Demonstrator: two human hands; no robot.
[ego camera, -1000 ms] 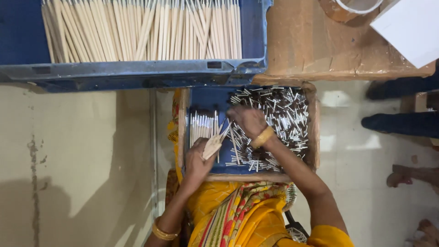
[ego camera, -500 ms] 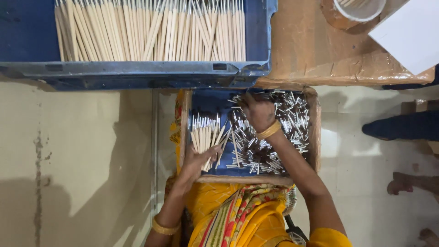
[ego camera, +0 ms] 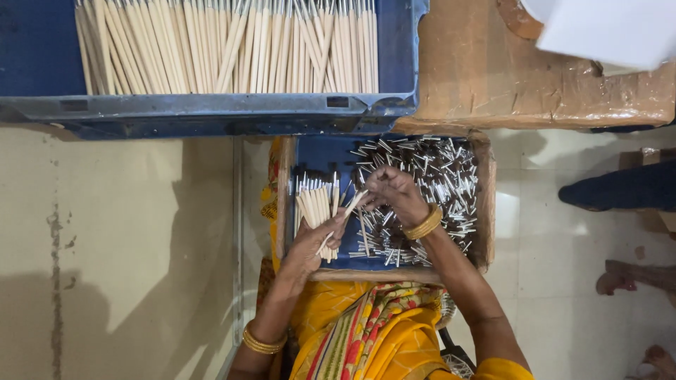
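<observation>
A wooden tray (ego camera: pixel 486 204) with a blue floor rests on my lap. A heap of several small metal-tipped pieces (ego camera: pixel 440 186) fills its right side. A neat bundle of pale wooden sticks (ego camera: pixel 315 204) lies at its left. My left hand (ego camera: pixel 313 243) holds one pale stick (ego camera: pixel 343 214) slanting up to the right. My right hand (ego camera: pixel 396 193), a gold bangle on its wrist, pinches at the upper end of that stick, over the heap; what its fingers hold is too small to tell.
A big blue crate (ego camera: pixel 211 112) full of long pale sticks stands ahead. A brown cardboard box (ego camera: pixel 535 77) sits at the upper right under a white sheet (ego camera: pixel 605 32). Another person's leg (ego camera: pixel 620 186) and feet (ego camera: pixel 634 278) are at the right on the tiled floor.
My right hand came back from deep in the metal heap to the stick's tip. My left hand rose slightly with a stick toward it.
</observation>
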